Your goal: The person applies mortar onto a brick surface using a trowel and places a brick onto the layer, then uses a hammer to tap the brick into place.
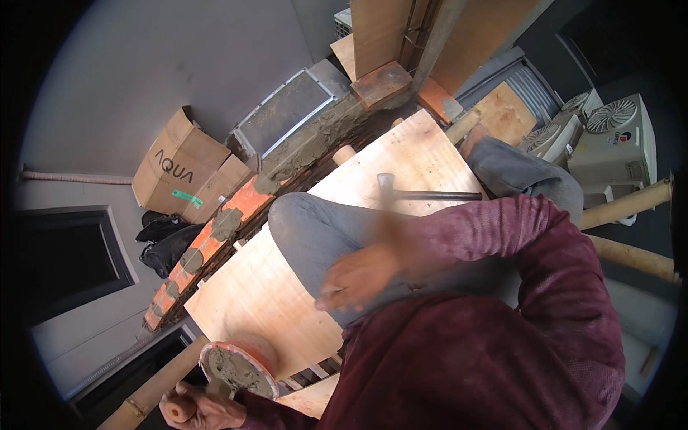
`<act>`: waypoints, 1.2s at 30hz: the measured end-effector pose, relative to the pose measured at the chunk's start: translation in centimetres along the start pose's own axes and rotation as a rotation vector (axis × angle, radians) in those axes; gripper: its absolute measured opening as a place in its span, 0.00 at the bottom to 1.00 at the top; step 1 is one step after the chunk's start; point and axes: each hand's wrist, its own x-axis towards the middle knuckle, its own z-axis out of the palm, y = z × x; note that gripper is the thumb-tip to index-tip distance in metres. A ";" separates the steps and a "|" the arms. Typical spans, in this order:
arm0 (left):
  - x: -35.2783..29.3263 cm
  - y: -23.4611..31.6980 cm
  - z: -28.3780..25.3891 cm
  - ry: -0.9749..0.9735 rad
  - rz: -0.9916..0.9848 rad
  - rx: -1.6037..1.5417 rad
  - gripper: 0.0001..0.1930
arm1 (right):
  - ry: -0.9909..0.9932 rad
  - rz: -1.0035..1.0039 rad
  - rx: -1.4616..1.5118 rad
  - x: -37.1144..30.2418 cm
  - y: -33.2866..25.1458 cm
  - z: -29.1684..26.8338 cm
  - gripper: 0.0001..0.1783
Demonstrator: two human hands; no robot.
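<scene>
Left hand [197,410] fingers clamped on a handle beside the mortar bucket [239,369] at the plywood board [287,287] edge. Right hand [358,276] blurred, fingers apart, on the knee; hammer [423,192] lies beyond, brick wall [215,240] left.

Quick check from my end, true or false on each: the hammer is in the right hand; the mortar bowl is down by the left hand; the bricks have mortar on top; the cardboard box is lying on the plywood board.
1. The hammer is in the right hand. False: it lies on the plywood board, beyond the knee, and the blurred right hand rests empty over the grey trouser leg.
2. The mortar bowl is by the left hand. True: the hand is at its near rim.
3. The bricks have mortar on top. True: grey dabs sit along the row.
4. The cardboard box lies on the plywood board. False: it sits beyond the brick row, against the wall.
</scene>
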 end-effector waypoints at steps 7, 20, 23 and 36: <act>-5.4 12.3 17.7 -0.697 0.645 -0.491 0.17 | 0.118 -0.021 1.143 -4.0 -3.3 -3.6 0.38; -11.3 9.8 29.1 -1.135 0.590 -0.535 0.30 | 1.479 0.022 1.500 -5.2 9.1 -8.8 0.12; -13.1 4.2 27.6 -1.221 0.481 -0.294 0.27 | 1.624 -0.012 1.550 -2.0 13.8 -11.3 0.16; -17.5 5.3 37.2 -0.699 -0.174 -0.863 0.26 | 1.848 -0.232 2.055 7.4 15.4 -17.1 0.18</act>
